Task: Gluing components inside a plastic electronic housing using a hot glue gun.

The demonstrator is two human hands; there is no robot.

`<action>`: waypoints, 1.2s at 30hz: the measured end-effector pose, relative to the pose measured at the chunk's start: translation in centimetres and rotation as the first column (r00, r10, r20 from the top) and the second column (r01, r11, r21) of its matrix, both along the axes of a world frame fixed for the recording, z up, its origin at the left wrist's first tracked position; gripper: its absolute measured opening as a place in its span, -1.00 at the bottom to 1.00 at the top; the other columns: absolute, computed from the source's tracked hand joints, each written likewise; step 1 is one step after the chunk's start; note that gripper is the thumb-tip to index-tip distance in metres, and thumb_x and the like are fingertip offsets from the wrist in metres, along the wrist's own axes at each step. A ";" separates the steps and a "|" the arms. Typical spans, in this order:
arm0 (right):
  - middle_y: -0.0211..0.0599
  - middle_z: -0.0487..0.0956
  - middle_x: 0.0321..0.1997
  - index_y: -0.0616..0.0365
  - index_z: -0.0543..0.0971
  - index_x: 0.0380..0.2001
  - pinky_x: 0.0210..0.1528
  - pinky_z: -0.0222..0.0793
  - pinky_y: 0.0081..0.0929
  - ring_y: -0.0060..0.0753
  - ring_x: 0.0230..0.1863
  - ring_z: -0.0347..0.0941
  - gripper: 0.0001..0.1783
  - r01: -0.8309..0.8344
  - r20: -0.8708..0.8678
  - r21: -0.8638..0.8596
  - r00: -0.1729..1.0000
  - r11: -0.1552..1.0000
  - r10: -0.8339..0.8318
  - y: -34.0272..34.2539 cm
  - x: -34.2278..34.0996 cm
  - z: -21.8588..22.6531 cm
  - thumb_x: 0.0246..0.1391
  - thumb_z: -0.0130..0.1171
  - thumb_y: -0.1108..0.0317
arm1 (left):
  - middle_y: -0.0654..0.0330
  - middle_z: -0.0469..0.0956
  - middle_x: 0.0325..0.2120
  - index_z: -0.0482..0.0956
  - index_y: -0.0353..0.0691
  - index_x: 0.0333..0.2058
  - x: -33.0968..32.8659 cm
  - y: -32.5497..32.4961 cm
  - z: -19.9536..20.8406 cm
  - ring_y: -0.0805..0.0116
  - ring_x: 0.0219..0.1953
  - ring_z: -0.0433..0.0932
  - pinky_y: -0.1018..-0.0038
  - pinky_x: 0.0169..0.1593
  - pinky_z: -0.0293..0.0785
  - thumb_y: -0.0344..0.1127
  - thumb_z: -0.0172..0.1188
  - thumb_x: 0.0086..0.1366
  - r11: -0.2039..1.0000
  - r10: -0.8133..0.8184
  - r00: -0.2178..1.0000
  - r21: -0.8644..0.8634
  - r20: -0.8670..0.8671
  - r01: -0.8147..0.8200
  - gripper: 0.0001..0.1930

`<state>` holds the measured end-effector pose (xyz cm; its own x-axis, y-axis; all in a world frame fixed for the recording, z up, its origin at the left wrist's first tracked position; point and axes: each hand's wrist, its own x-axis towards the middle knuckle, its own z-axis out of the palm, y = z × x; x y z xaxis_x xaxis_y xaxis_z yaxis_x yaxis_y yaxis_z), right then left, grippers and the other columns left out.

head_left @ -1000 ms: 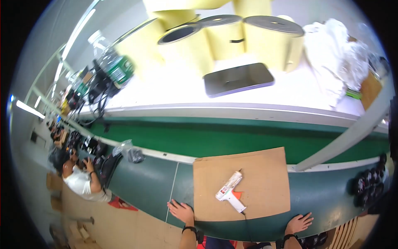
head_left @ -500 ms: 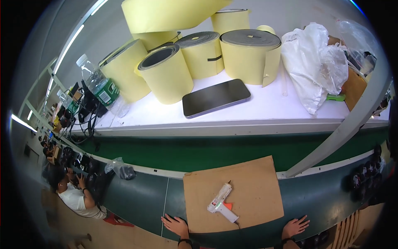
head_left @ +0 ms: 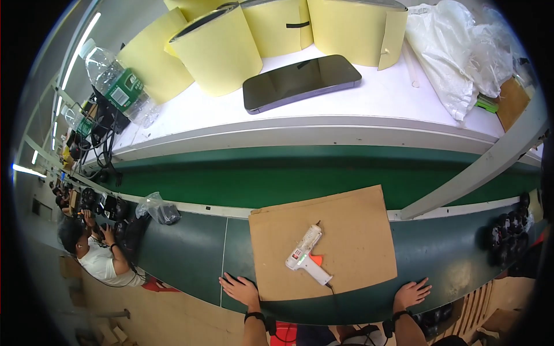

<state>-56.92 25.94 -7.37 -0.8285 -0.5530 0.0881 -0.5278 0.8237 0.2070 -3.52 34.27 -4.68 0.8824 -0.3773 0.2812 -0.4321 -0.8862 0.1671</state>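
A white hot glue gun point(head_left: 307, 256) with an orange trigger lies on a flat piece of brown cardboard point(head_left: 352, 242), its nozzle toward the far side and its cord trailing to the near edge. My left hand point(head_left: 239, 290) rests flat on the dark green bench point(head_left: 184, 248), just left of the cardboard's near corner, fingers spread. On the other side, my right hand point(head_left: 412, 294) lies on the bench to the right of the cardboard, its fingers stretched out. Neither hand holds anything or touches the glue gun. Dark bands circle both wrists.
A white shelf point(head_left: 202, 118) above the bench carries yellow-backed foam rolls point(head_left: 222, 55), a smartphone point(head_left: 301, 82), a plastic bottle point(head_left: 120, 86) and a white bag point(head_left: 447, 57). A grey post point(head_left: 473, 167) slants down at right. Black parts point(head_left: 508, 233) stand far right. A co-worker point(head_left: 104, 259) sits at left.
The view has tilted downward, so the shelf sits higher in the picture and more of my forearms shows. Both hands and the glue gun stay in the same places on the bench.
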 end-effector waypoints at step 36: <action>-0.20 -0.04 0.60 -0.23 0.11 0.48 0.49 -0.12 0.03 0.08 0.55 -0.09 -0.35 -0.014 0.089 -0.201 0.996 0.980 0.033 0.2 0.5 1.6 0.34 -0.18 0.17 | -0.20 0.16 0.35 0.29 -0.36 0.28 -0.1 0.0 -0.1 -0.15 0.39 0.14 0.05 0.42 0.06 -0.28 -0.08 0.39 0.999 -0.007 1.000 0.034 0.000 0.007 -0.48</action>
<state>-56.38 26.14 -5.76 -0.8251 -0.5513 0.1236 -0.5566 0.8307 -0.0103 -3.62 34.30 -4.81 0.8797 -0.3928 0.2681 -0.4383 -0.8884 0.1365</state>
